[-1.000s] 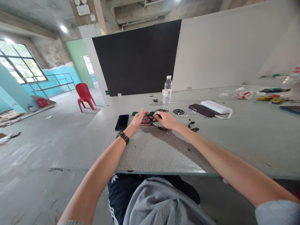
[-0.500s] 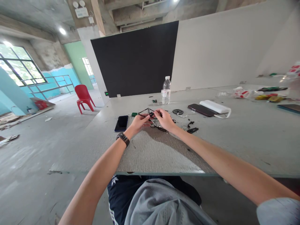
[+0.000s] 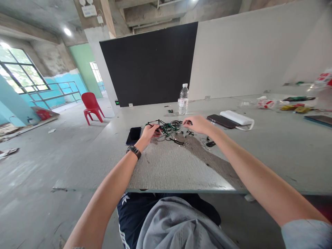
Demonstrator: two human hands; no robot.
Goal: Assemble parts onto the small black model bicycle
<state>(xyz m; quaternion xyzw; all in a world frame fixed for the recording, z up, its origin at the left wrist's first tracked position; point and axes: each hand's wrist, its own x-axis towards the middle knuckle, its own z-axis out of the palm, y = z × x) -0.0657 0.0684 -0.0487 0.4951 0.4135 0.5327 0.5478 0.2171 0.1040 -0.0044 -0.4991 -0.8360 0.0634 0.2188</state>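
At the left of the pile of parts, my left hand [image 3: 150, 132] is closed on a thin black model bicycle frame [image 3: 158, 121]. Its fingers partly cover the frame. A small spoked wheel [image 3: 175, 125] shows just right of it, among dark green and black parts [image 3: 167, 129]. My right hand [image 3: 196, 123] is over the right side of the pile, its fingers curled in a pinch. Something dark shows between those fingers, too small to make out. Below it lie small black pieces [image 3: 191, 132]. A black rod-like part [image 3: 177, 141] lies nearer me.
A phone [image 3: 134, 135] lies left of my left hand. Behind the parts stands a water bottle [image 3: 183, 100]. To the right are a dark flat case [image 3: 223, 121] and a white case with a strap [image 3: 237, 118]. The table's front edge [image 3: 181, 191] is close to my body.
My right hand has left the black frame and moved right, to where a black wheel lay. My left hand keeps hold of the frame, which has shifted slightly left.
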